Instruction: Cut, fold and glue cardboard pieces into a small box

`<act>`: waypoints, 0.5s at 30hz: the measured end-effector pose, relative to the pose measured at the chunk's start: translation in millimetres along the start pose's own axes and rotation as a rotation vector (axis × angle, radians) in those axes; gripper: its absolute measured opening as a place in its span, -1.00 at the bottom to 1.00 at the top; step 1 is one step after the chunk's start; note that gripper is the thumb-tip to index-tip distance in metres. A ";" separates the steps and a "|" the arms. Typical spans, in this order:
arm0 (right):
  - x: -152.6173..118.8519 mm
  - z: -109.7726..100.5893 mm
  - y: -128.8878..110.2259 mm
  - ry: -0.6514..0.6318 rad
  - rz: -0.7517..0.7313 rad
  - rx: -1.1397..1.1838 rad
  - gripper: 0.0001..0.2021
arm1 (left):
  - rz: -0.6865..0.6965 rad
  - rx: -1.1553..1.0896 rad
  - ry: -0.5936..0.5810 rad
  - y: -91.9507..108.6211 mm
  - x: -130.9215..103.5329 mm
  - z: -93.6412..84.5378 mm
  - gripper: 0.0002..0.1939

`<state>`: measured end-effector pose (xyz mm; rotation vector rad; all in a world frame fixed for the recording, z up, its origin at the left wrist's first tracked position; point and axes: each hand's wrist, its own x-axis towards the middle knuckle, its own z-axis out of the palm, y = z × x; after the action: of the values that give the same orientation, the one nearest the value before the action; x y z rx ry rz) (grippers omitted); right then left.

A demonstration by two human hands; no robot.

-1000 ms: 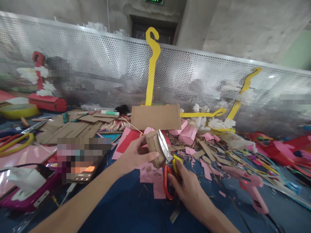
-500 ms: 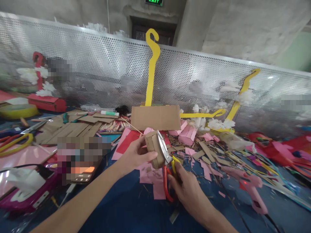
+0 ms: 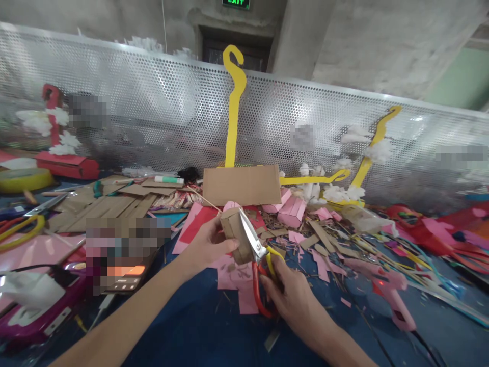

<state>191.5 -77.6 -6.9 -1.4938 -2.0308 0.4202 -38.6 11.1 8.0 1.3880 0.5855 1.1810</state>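
Note:
My left hand (image 3: 212, 243) is closed round a small brown cardboard box (image 3: 237, 235), thumb across its near face. In my right hand (image 3: 288, 285) are scissors (image 3: 253, 243) with one red and one yellow handle, my fingers through the loops. The blades point up and away, lying against the right side of the cardboard box; whether they cut into it I cannot tell. Just beyond stands a brown cardboard panel (image 3: 241, 186), with a tall yellow hooked strip (image 3: 234, 112) rising behind it. Pink paper (image 3: 247, 295) lies below my hands on the blue table.
A pink glue gun (image 3: 385, 288) with a cable lies at the right. Cardboard strips (image 3: 103, 209), a phone (image 3: 128, 275) and a purple tissue box (image 3: 49, 311) are at the left. Scraps and sticks litter the right side. A perforated metal screen (image 3: 160, 112) stands behind.
The scissor handles have spread slightly, and the blades have shifted a little against the cardboard box. The whole view has moved slightly, so things appear further left.

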 end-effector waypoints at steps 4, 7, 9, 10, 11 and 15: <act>0.3 2.3 0.6 -0.012 0.005 0.054 -0.81 | 0.031 -0.004 -0.012 2.0 0.8 0.1 -0.56; 1.7 3.9 1.8 0.018 0.020 0.081 -0.80 | 0.022 -0.009 -0.010 4.7 -0.1 1.9 -0.54; 3.2 3.5 3.9 0.057 0.032 0.114 -0.80 | 0.008 -0.006 -0.005 6.5 -1.0 3.1 -0.51; 4.1 2.9 5.5 0.074 0.035 0.138 -0.80 | 0.003 -0.002 -0.001 7.3 -1.4 3.5 -0.51; 5.1 2.2 7.5 0.086 0.033 0.163 -0.81 | -0.001 -0.001 -0.001 7.8 -1.6 3.7 -0.51; 9.4 0.0 16.9 0.148 0.013 0.235 -0.89 | 0.009 -0.020 -0.025 8.7 -1.2 3.4 -0.48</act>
<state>202.4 -63.3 -13.9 -1.3537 -1.7908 0.5184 -38.5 6.8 16.3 1.3876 0.5494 1.1720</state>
